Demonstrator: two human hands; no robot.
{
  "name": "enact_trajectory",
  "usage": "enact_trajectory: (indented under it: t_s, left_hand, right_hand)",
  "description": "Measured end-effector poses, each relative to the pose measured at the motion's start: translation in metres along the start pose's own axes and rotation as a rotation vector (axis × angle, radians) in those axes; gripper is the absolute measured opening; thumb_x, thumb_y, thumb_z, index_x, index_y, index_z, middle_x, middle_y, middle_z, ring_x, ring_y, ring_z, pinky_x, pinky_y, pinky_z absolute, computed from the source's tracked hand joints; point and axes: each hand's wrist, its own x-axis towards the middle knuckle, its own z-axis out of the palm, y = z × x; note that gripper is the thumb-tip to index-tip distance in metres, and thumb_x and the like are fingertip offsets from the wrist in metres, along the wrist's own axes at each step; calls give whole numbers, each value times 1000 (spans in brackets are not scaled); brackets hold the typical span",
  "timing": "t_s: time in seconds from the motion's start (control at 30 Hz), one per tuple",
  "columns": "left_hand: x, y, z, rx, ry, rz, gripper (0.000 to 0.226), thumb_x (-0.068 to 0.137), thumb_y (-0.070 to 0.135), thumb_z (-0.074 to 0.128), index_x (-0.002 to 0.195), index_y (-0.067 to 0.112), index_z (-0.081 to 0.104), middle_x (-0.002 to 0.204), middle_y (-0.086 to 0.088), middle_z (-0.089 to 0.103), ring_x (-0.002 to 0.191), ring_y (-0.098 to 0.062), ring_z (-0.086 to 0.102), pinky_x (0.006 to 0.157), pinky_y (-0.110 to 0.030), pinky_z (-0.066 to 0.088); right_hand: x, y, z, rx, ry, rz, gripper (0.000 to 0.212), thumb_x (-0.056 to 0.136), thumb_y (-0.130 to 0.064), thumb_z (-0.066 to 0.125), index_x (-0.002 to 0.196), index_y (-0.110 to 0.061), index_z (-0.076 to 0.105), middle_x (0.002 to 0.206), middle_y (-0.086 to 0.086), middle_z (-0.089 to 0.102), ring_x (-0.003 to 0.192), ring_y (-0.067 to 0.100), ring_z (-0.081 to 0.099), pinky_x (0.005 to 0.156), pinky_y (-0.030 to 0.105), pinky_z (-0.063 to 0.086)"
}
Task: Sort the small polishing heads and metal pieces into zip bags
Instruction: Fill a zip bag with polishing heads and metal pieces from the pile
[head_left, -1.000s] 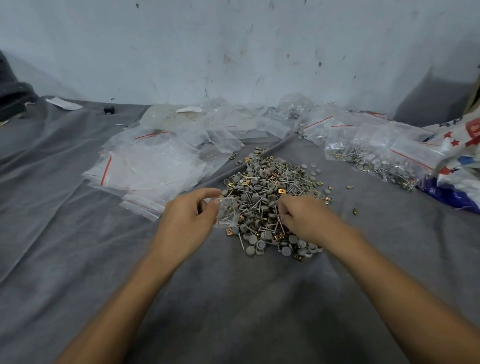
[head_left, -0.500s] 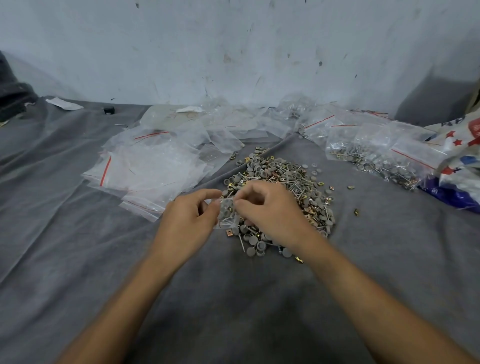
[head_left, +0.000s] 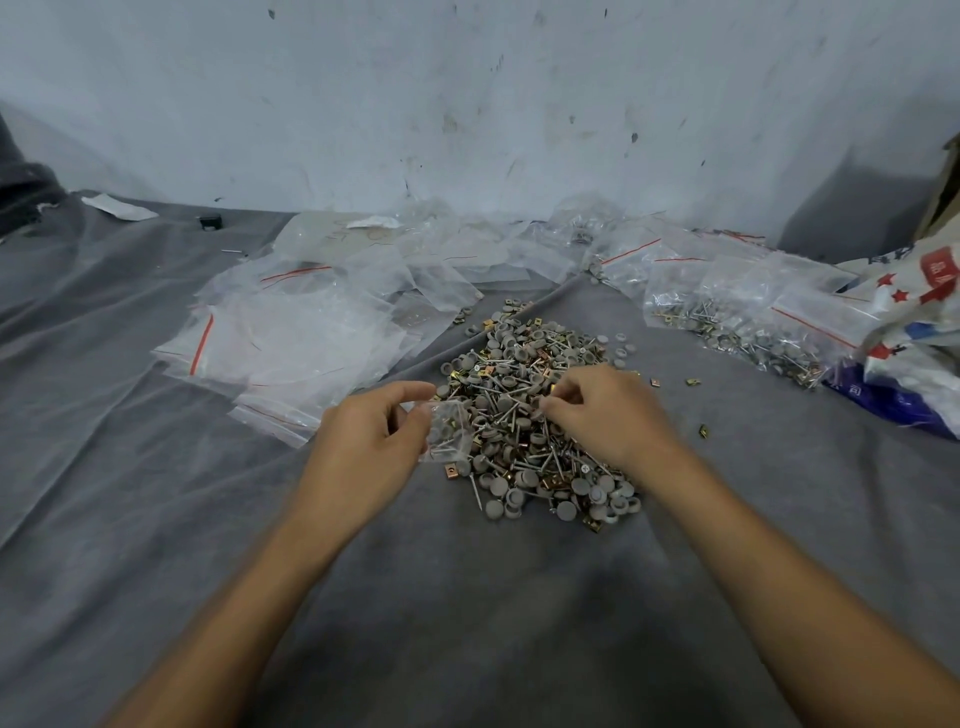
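Note:
A heap of grey polishing heads on thin metal shanks, mixed with small brass-coloured metal pieces (head_left: 524, 364), lies on the grey cloth in the middle. My left hand (head_left: 363, 447) grips a small clear zip bag (head_left: 449, 431) at the heap's left edge; the bag holds a few heads and pieces. My right hand (head_left: 605, 415) rests on the heap just right of the bag, fingers curled down into the parts. Whether it pinches a piece is hidden by the fingers.
Empty zip bags with red seal lines (head_left: 291, 343) lie stacked at the left and along the wall. Filled bags (head_left: 748, 322) sit at the right, next to a printed sack (head_left: 914, 338). A few loose brass pieces (head_left: 704, 430) lie right of the heap.
My right hand went from the heap to the bag's mouth, then back right onto the heap. My left hand kept the bag in place.

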Motion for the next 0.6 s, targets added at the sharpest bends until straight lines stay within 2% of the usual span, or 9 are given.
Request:
enact_trajectory:
  t_s: [0.07, 0.17, 0.3, 0.4, 0.47, 0.53, 0.6]
  left_hand:
    - [1, 0, 1, 0, 0, -4, 20, 100, 24, 60, 115, 30, 72, 61, 5, 68, 62, 1, 66, 57, -9, 40]
    - [0, 1, 1, 11, -7, -7, 21, 100, 25, 59, 115, 32, 71, 60, 6, 68, 63, 3, 66, 59, -14, 40]
    - [1, 2, -1, 5, 4, -8, 20, 100, 24, 59, 113, 34, 71, 63, 2, 69, 57, 6, 63, 58, -15, 40]
    - [1, 3, -1, 8, 3, -6, 20, 100, 23, 59, 114, 31, 72, 63, 1, 69, 53, 8, 60, 54, -10, 38]
    - [0, 3, -1, 13, -1, -6, 20, 100, 23, 59, 114, 31, 72, 61, 2, 68, 56, 7, 62, 55, -11, 39]
    - [0, 3, -2, 12, -3, -11, 20, 101, 24, 59, 114, 31, 71, 61, 4, 68, 60, 6, 65, 58, -16, 40]
    - [1, 2, -2, 11, 1, -12, 19, 101, 25, 59, 114, 32, 71, 62, 5, 68, 61, 7, 65, 58, -16, 41]
  right_hand:
    - [3, 7, 2, -98, -41, 18, 14, 94, -38, 66, 90, -25, 68, 87, -8, 67, 87, 17, 64, 77, 36, 53]
    - [4, 9, 7, -119, -75, -18, 13, 94, -31, 68, 105, -25, 65, 96, -7, 64, 97, 20, 62, 84, 39, 52]
    - [4, 8, 11, -160, -85, -69, 22, 93, -34, 70, 114, -29, 64, 109, -4, 67, 102, 20, 62, 82, 35, 50]
    - [4, 7, 13, -226, -70, -117, 21, 93, -35, 69, 113, -29, 62, 111, -3, 65, 103, 21, 62, 83, 37, 50]
    - [2, 6, 12, -257, -68, -143, 18, 93, -35, 69, 107, -29, 60, 106, -4, 64, 100, 21, 61, 82, 38, 51]
    - [0, 4, 11, -269, -72, -125, 13, 92, -34, 68, 93, -27, 58, 94, -6, 63, 91, 20, 62, 80, 39, 53]
    - [-1, 3, 11, -280, -89, -78, 20, 93, -36, 66, 80, -21, 61, 79, -5, 64, 80, 21, 63, 77, 37, 52]
